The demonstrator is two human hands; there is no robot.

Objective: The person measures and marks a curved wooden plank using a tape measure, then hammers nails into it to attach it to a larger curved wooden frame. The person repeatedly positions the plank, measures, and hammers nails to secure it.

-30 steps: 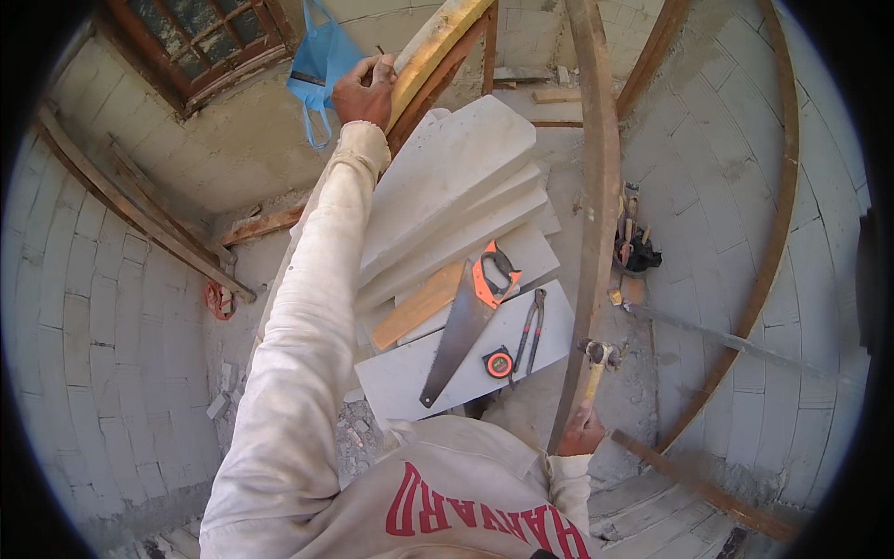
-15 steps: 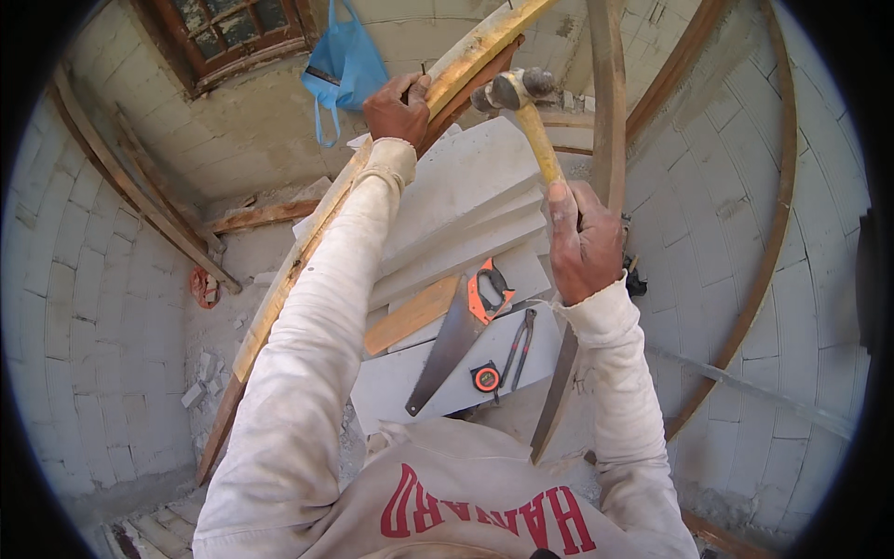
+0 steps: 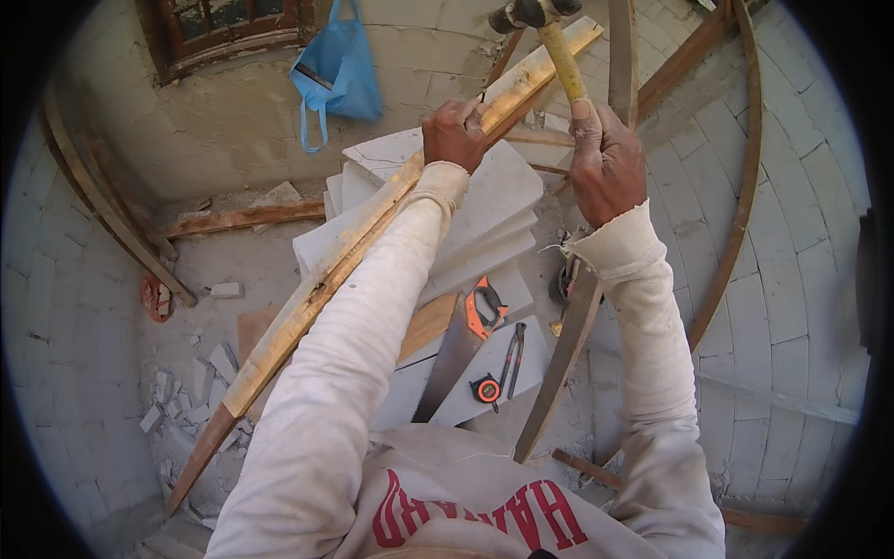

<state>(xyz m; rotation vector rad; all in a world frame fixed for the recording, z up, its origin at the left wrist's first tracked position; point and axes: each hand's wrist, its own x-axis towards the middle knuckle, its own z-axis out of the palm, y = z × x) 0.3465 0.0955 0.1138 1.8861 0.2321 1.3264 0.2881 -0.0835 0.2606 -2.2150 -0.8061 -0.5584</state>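
Observation:
My left hand [image 3: 453, 135] is closed at a long yellowish timber [image 3: 545, 67] that slants from lower left to upper right. Its fingers pinch a thin dark nail [image 3: 482, 96] standing up from the wood. A darker board [image 3: 197, 456] lies along the underside of the timber. My right hand [image 3: 607, 166] grips the yellow handle of a hammer [image 3: 562, 61]. The metal head is raised above the timber's far end, partly cut by the top edge of the picture.
Below the timber, stacked white blocks [image 3: 489, 186] carry a handsaw [image 3: 456, 359], pincers [image 3: 511, 359] and a tape measure [image 3: 485, 388]. An upright wooden post [image 3: 563, 368] stands close to my right arm. A blue bag [image 3: 349, 74] hangs on the far wall. Rubble [image 3: 182, 396] lies at left.
The hammer and my right hand have gone up in the picture. My left hand stays at the nail on the timber, while the whole view has shifted.

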